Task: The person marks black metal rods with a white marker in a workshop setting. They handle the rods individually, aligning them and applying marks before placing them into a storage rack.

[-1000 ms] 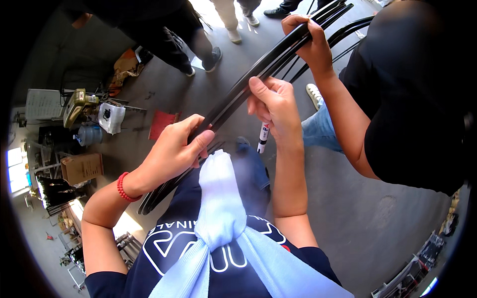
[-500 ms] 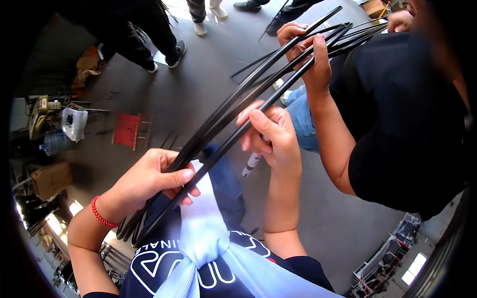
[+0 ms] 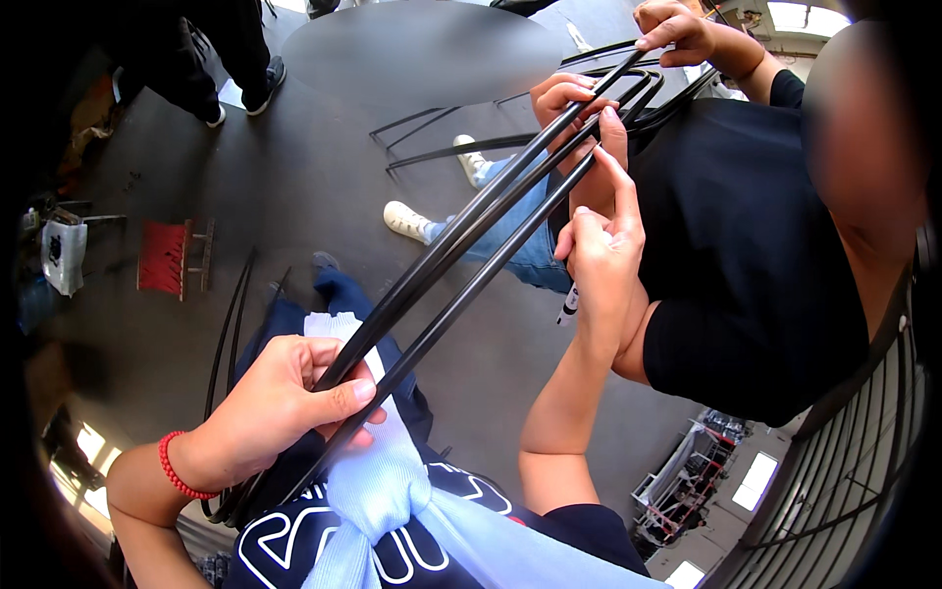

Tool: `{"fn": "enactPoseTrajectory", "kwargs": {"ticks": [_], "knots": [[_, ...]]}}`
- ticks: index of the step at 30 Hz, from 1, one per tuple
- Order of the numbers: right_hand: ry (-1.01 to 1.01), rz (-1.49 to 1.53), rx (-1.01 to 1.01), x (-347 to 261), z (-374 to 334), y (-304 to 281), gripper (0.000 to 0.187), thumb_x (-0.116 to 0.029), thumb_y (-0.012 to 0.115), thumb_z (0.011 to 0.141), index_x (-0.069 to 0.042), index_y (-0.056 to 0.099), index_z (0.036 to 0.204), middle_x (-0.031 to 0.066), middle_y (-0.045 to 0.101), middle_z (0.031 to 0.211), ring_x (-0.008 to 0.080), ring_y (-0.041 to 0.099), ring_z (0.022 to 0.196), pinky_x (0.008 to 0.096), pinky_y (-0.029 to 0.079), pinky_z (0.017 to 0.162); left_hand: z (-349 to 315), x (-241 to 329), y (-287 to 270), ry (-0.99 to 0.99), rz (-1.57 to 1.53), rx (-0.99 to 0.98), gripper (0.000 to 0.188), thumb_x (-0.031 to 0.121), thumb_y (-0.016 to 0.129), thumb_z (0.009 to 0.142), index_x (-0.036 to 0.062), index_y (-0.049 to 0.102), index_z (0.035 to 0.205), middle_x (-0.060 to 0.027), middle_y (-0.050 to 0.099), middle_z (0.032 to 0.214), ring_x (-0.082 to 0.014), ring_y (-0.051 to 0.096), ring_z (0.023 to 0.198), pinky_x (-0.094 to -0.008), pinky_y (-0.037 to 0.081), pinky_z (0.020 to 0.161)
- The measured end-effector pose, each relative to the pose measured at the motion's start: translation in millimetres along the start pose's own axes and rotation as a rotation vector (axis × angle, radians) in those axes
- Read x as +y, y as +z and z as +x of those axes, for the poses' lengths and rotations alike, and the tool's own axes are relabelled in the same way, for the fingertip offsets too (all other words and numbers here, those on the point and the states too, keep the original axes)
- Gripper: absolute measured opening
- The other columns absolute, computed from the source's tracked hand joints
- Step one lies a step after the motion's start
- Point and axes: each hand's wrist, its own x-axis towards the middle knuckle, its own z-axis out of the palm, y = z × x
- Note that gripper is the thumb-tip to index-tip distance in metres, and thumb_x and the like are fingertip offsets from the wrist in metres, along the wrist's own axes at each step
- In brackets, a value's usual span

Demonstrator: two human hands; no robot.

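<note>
A bundle of long, glossy black tubing [image 3: 481, 214] runs slantwise from my lap up to a co-worker at the upper right. My left hand [image 3: 285, 407] is closed round its lower part, thumb on top. Near the upper end, my right hand [image 3: 608, 257] stretches its index finger to the tip of one black length, beside the co-worker's gripping hand [image 3: 574, 106]. A white marker pen [image 3: 567, 306] is tucked in my right palm, mostly hidden. The co-worker's other hand [image 3: 679, 31] touches the far end of another length.
The co-worker in a black top [image 3: 746, 255] sits close on my right. A red low stool [image 3: 163, 257] stands on the grey floor [image 3: 294, 177] at the left. Another person's dark-trousered legs [image 3: 211, 59] are at the upper left. Metal equipment [image 3: 687, 481] lies at the lower right.
My right hand has moved up along the tubing, its index finger now extended. The co-worker's other hand has come to the far end. My view has shifted toward the right.
</note>
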Motion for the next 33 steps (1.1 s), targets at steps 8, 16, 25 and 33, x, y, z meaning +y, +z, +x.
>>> {"fn": "enactPoseTrajectory", "kwargs": {"ticks": [8,16,25,33], "knots": [[-0.047,-0.118,-0.045,-4,-12,2,0.048,0.007,0.036,0.073,-0.004,0.047,0.119,0.0002,0.042,0.049,0.0035,0.04,0.042,0.017,0.032,0.042,5,5,-5,0.003,0.002,-0.011,0.016,0.015,0.059,0.083,-0.0011,0.056,0.083,-0.0087,0.062,0.076,-0.0104,0.06,0.061,-0.0192,0.048,0.055],[-0.046,-0.206,-0.07,-5,-30,2,0.044,0.005,0.041,0.074,-0.008,0.053,0.114,0.0014,0.038,0.046,0.005,0.035,0.042,0.0192,0.03,0.044,9,1,-7,0.037,0.005,0.001,0.021,0.018,0.064,0.079,-0.0004,0.054,0.082,-0.0113,0.062,0.076,-0.0117,0.061,0.058,-0.0209,0.05,0.056],[-0.022,-0.212,-0.163,-15,-51,6,0.043,0.006,0.043,0.075,-0.009,0.054,0.113,0.0025,0.036,0.049,0.0049,0.033,0.043,0.0204,0.027,0.044,9,4,-7,0.051,0.038,0.002,0.02,0.018,0.063,0.08,0.0006,0.054,0.081,-0.0108,0.062,0.076,-0.0116,0.062,0.059,-0.0216,0.05,0.057],[0.019,-0.515,-0.041,-22,-10,-12,0.051,0.002,0.041,0.071,-0.008,0.049,0.12,0.0131,0.055,0.068,0.0121,0.047,0.049,0.0252,0.041,0.052,7,3,-3,0.045,0.022,0.021,0.016,0.015,0.063,0.079,0.0019,0.054,0.081,-0.0115,0.062,0.077,-0.0129,0.062,0.062,-0.0228,0.05,0.06]]}}
